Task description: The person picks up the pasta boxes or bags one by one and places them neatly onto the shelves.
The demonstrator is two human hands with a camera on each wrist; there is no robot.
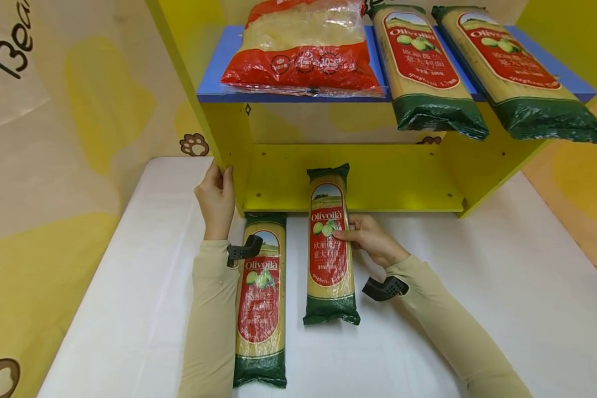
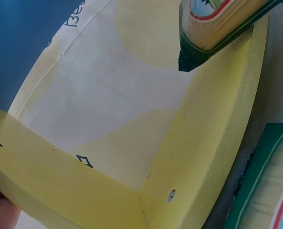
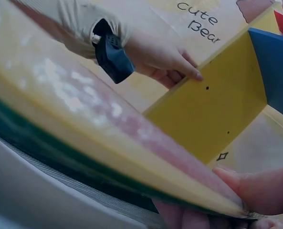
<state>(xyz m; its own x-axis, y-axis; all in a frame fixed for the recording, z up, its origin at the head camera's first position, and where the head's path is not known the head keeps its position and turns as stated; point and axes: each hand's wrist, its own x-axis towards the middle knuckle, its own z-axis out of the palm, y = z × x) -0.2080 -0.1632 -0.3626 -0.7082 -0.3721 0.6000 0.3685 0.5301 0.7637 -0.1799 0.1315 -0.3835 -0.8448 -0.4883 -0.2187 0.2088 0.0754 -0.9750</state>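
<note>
My right hand [image 1: 375,240] pinches the right edge of a spaghetti packet [image 1: 330,276], thumb on its front. The packet's green top end overlaps the yellow bottom board of the shelf unit in the head view. Close up, that packet [image 3: 84,114] runs diagonally through the right wrist view. My left hand [image 1: 216,202] grips the front edge of the shelf unit's left side panel [image 1: 226,132], thumb on the inner side. Another spaghetti packet [image 1: 261,348] lies on the white table beside my left forearm, its top end near the unit's base.
On the blue upper shelf [image 1: 219,72] sit a red and clear bag [image 1: 303,50] of pale food and two more spaghetti packets, one inner [image 1: 423,61] and one outer [image 1: 517,66]. Their green ends overhang the shelf's front edge. The white table [image 1: 129,265] extends around the unit.
</note>
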